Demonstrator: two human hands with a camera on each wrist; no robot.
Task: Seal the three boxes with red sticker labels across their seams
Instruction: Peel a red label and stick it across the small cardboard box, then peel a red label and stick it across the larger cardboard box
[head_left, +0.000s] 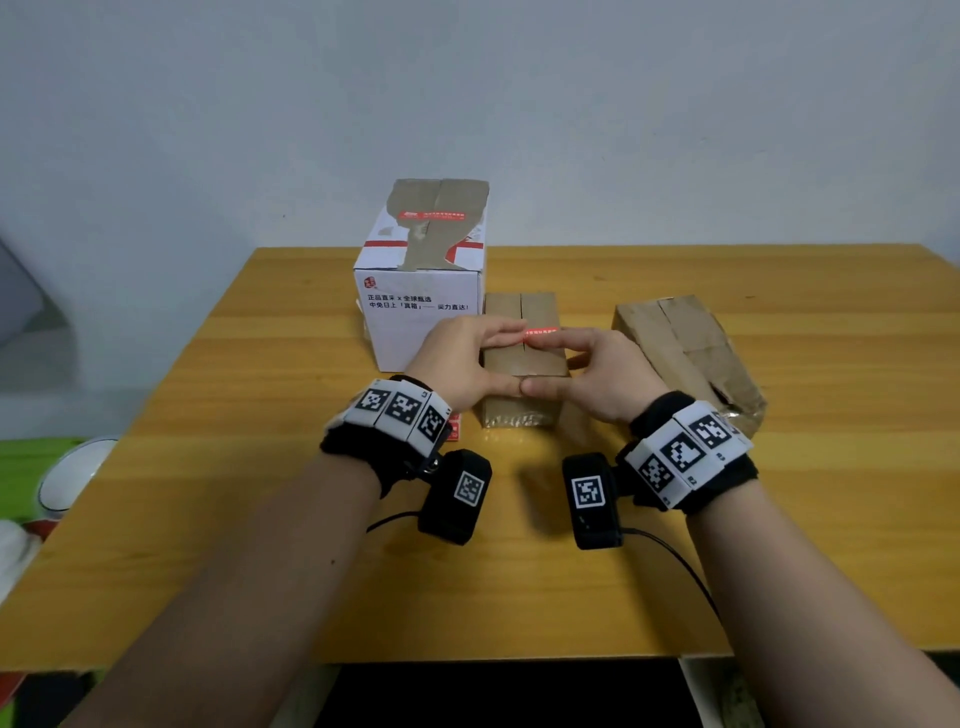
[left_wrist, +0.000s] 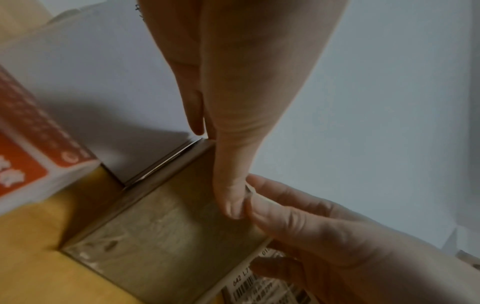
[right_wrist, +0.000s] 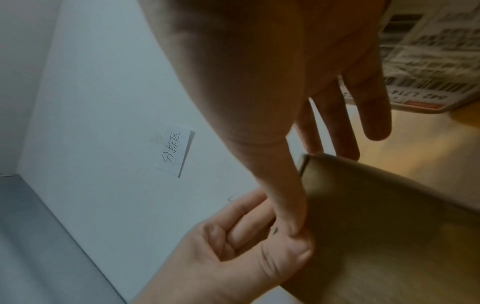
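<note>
Wooden table (head_left: 675, 545): three closed boxes, contents unseen. White box (head_left: 423, 312), Chinese print, red sticker (head_left: 434, 214) across its seam. Middle brown box (head_left: 522, 358): second red sticker (head_left: 543, 331), print illegible, under flat fingers of left hand (head_left: 462, 358) and right hand (head_left: 605, 376), thumbs touching. Crumpled brown box (head_left: 685, 353), right, unsealed.

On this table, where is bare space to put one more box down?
Bare wood lies along the table near edge and left of the white box. It is crowded around the middle box, where the left hand and right hand work.
</note>
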